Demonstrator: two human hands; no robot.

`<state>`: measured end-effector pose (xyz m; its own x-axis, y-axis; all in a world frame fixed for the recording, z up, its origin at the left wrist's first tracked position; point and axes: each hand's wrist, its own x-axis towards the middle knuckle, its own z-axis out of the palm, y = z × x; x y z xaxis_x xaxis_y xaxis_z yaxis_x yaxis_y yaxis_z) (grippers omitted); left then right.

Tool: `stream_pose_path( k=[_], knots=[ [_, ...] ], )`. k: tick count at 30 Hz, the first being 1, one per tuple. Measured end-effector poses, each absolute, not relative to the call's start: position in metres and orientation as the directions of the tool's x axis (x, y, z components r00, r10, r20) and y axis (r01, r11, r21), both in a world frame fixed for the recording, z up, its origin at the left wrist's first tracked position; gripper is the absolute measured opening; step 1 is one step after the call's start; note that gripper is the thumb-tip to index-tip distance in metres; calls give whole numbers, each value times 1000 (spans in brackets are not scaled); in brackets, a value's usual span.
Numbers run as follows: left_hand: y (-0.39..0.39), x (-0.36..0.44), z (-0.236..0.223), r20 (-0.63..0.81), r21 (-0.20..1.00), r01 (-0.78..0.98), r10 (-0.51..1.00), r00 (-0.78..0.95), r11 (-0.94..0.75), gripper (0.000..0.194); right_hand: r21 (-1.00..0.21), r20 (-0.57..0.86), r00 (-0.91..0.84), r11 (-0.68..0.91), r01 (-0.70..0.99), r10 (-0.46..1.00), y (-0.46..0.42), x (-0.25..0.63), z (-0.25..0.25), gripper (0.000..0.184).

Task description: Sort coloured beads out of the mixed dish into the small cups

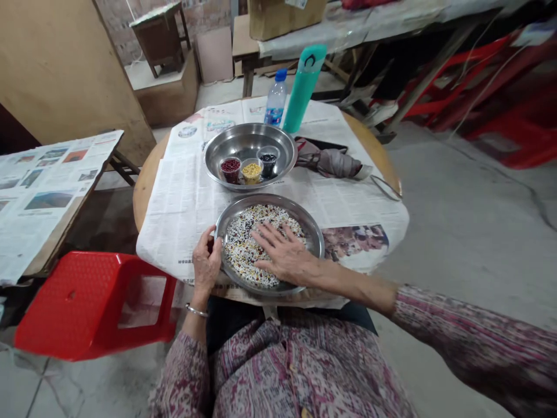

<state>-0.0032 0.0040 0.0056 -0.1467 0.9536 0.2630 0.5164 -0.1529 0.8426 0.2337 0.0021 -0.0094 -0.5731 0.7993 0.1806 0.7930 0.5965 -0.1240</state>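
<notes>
A round steel tray [319, 232] lies on the newspaper close to my body. Spread across its bottom are mixed grains and beans [243, 244], mostly white with yellow, dark red and black ones. My left hand [206, 261] grips the tray's left rim, thumb over the edge. Palm down, my right hand [282, 255] rests on the mix with its fingers spread. Just behind stands a steel basin [209, 157] holding three clear cups: one of red beans [230, 168], one of yellow kernels [251, 171] and one of black beans [267, 161].
Newspaper [169, 220] covers the round table. Behind the basin stand a water bottle [275, 98] and a teal bottle-shaped object [304, 87]. A folded umbrella [331, 159] lies at the right. A red stool [73, 302] is at the left, and a person's foot [380, 113] shows behind.
</notes>
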Motion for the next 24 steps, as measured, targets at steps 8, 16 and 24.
stream_pose_path(
  k=[8,16,24],
  knots=[
    [5,-4,5,268,834,530,952,-146,-153,36,-124,193,-706,730,672,682,20,206,10,61],
    [4,-4,7,261,837,525,956,-133,-156,37,-200,227,-354,399,895,907,47,241,15,54],
    [6,-4,5,276,832,530,951,-139,-164,35,-299,168,-295,334,894,941,69,187,27,36]
  ],
)
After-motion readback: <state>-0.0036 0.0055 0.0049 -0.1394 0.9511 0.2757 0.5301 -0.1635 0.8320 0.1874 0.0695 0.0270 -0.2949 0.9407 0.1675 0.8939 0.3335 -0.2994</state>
